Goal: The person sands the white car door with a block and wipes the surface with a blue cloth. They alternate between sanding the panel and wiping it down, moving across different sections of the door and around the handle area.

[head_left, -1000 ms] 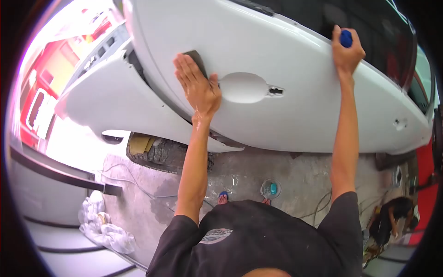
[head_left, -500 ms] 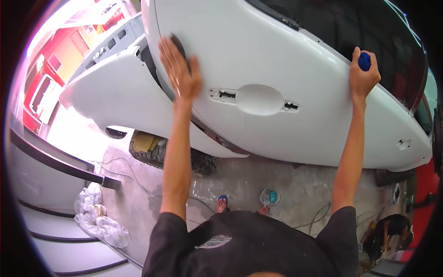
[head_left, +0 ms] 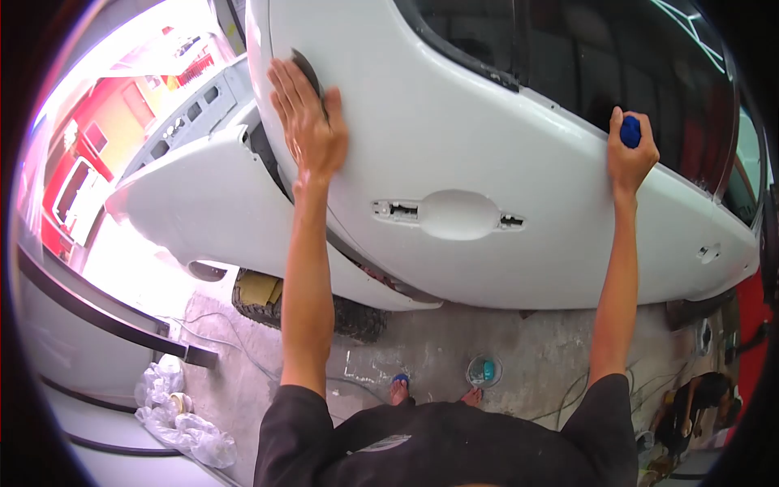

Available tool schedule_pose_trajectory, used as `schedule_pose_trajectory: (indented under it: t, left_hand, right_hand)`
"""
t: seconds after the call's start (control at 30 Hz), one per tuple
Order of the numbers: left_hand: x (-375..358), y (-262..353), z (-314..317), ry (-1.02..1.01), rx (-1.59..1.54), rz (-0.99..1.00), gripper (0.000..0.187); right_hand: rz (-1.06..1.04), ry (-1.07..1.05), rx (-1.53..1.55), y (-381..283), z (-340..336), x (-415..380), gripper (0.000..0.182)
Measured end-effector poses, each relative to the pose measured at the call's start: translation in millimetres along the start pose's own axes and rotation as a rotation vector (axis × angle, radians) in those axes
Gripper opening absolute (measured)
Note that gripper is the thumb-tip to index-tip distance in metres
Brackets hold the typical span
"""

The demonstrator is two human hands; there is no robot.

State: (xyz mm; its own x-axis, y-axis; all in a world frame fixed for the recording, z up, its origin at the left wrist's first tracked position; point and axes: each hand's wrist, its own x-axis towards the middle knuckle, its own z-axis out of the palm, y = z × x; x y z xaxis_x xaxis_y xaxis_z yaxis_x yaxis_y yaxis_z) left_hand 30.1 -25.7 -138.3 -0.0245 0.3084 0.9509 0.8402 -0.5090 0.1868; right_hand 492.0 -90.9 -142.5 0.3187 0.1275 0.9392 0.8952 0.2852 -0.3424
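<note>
My left hand (head_left: 310, 130) lies flat against the white car door panel (head_left: 454, 105), fingers stretched and thumb apart. Under its palm and fingers is a dark grey sheet, apparently sandpaper (head_left: 305, 68), pressed to the paint with its edge showing. Over by the window line, my right hand (head_left: 633, 158) is wrapped round a scrunched blue cloth (head_left: 630, 131) and rests near the top of the door. Between the hands sits the bare door handle recess (head_left: 457, 215), without its handle.
Left of the door, a white fender (head_left: 195, 195) stands over a tyre (head_left: 349, 322). Near my feet is a bucket (head_left: 475, 383) with a teal item inside. Plastic wrapping (head_left: 182, 434) and cables lie on the floor. Another person (head_left: 690, 410) crouches at lower right.
My left hand has slid slightly up and left across the panel, with the grey sheet under it. The view has shifted, and my right hand still grips the blue cloth.
</note>
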Motion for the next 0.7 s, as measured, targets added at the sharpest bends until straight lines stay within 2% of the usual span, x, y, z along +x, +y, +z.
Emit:
schedule_pose_trajectory:
  t: [0.1,0.2,0.27,0.33,0.37,0.43,0.5,0.57,0.7]
  left_hand:
    - [-88,19,5,-0.064,0.041,0.030,0.083]
    - [-84,25,5,-0.093,0.113,0.020,0.083]
    - [-47,19,7,-0.080,0.131,-0.006,0.080]
    - [29,11,8,-0.038,0.114,-0.056,0.076]
    - [45,10,11,-0.012,0.120,-0.047,0.073]
    - [17,28,11,-0.024,0.137,-0.044,0.071]
    - [-48,57,16,-0.112,0.174,0.059,0.067]
    - [-77,79,17,-0.215,0.168,0.155,0.066]
    - [37,46,21,-0.040,0.137,0.091,0.065]
  right_hand:
    - [-0.017,0.041,0.038,-3,0,2,0.023]
    - [0.013,0.005,0.059,-3,-2,2,0.021]
    - [0.000,0.026,0.072,-4,-2,2,0.021]
    - [-0.025,0.045,0.094,-9,-1,2,0.021]
    - [-0.004,0.021,0.068,-8,-3,2,0.021]
    - [0.006,0.023,0.106,-13,-7,3,0.023]
    - [-0.018,0.041,0.098,-1,-1,3,0.024]
    - [-0.012,0.038,0.076,-1,-5,0,0.025]
    - [-0.022,0.038,0.086,-4,-2,5,0.022]
